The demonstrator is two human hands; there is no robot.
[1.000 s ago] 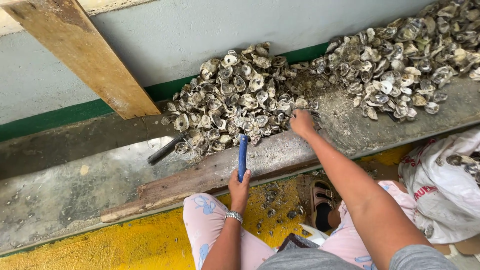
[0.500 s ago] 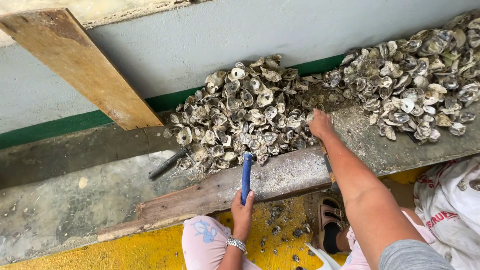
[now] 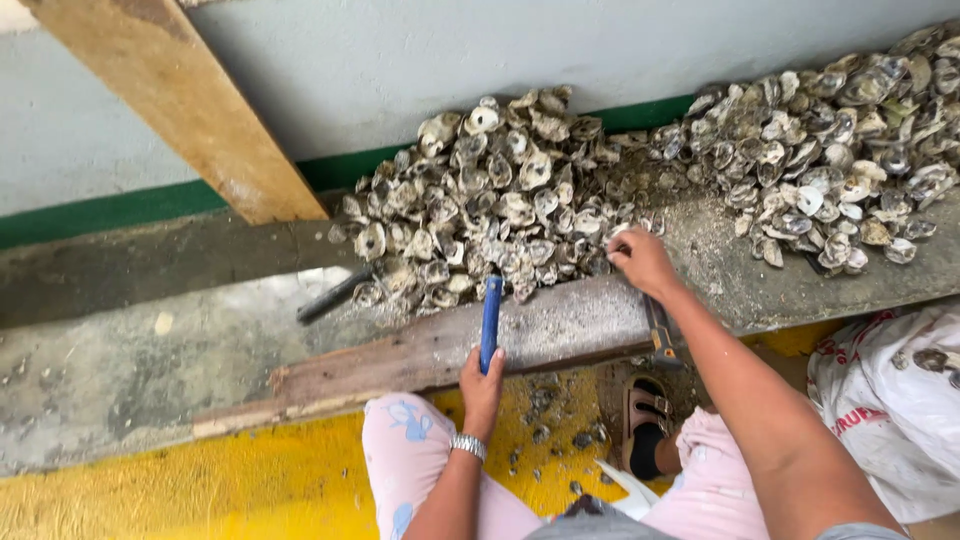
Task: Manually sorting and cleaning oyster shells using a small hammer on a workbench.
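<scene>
The left hand [image 3: 482, 378] hangs just off the front edge of the bench [image 3: 130, 350], its grip clamped on the lower end of a blue-handled tool [image 3: 490, 318] that stands nearly upright across a wooden plank [image 3: 420, 350] lying along that edge; the tool's top end meets the near foot of the left shell heap [image 3: 490, 195]; the right hand [image 3: 643, 262] rests farther right on the bench, fingers curled together at the heap's right foot, and whether they hold a shell cannot be told; a second shell heap [image 3: 840, 150] crowds the back right of the bench against the wall [image 3: 420, 50], with a thin gritty gap between the two heaps; a dark tool handle [image 3: 333, 297] pokes out from the left heap's left side; the bench's left half lies bare up to a slanted wooden beam [image 3: 190, 110] leaning at the back edge; below the front edge sit a yellow floor [image 3: 170, 480] strewn with shell bits and a white sack [image 3: 890, 400] at the right.
</scene>
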